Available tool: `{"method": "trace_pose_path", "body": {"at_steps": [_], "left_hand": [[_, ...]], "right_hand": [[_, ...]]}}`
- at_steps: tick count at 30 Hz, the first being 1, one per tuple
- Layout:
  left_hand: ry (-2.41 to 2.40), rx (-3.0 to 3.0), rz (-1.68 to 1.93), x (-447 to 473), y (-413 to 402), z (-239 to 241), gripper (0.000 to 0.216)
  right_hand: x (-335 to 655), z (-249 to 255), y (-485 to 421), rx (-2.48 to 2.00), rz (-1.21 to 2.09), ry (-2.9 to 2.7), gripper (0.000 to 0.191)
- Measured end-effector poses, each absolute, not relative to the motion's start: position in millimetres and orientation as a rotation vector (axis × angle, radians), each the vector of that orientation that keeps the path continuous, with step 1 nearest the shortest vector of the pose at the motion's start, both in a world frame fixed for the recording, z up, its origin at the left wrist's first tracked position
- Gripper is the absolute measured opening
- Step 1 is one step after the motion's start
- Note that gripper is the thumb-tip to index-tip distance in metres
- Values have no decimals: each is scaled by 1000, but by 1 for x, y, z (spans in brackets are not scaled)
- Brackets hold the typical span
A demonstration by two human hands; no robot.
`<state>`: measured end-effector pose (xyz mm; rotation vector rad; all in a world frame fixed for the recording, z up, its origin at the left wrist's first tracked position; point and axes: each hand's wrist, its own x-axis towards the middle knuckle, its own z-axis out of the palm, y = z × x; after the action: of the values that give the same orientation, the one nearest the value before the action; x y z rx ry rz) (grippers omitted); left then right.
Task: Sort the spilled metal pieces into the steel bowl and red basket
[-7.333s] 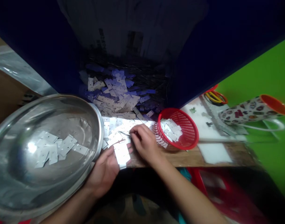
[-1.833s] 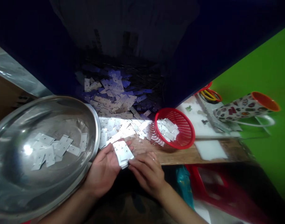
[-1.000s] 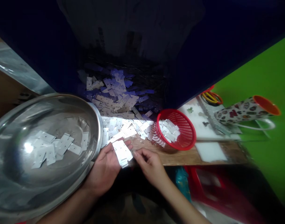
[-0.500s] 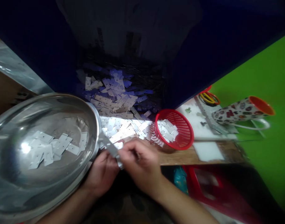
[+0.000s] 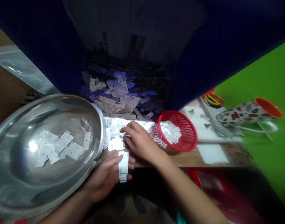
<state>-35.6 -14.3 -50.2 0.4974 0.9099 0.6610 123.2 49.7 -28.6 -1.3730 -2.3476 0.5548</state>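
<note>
At the left edge, the frame is cutting off the metal basin [image 5: 23, 130]. At centre, the right hand [image 5: 139, 140] is covering the pieces under its fingertips, so its grip is not showing clearly. Just below, the stack of white plates [image 5: 123, 163] is hiding part of the left hand [image 5: 107, 174] and overlapping too closely for counting. At right, the patterned cup [image 5: 245, 113] is appearing blurred. The lower edge is cropping both forearms [image 5: 186, 186].

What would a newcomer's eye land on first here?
Probably the big shiny basin at lower left, with pale flat plates lying in it. Next, perhaps, the bright red basket right of centre, or the orange-topped mug by the green wall at far right. In the middle, the left hand holds a small stack of plates.
</note>
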Motion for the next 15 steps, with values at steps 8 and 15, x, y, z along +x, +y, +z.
{"method": "trace_pose_path", "body": {"at_steps": [8,15], "left_hand": [[835,192,605,-35,-13,-46,21],[858,201,619,-33,-10,-51,25]], "right_hand": [[130,-51,62,-1348,194,-2744,18],[132,-64,52,-1401,18,-2664,16]]}}
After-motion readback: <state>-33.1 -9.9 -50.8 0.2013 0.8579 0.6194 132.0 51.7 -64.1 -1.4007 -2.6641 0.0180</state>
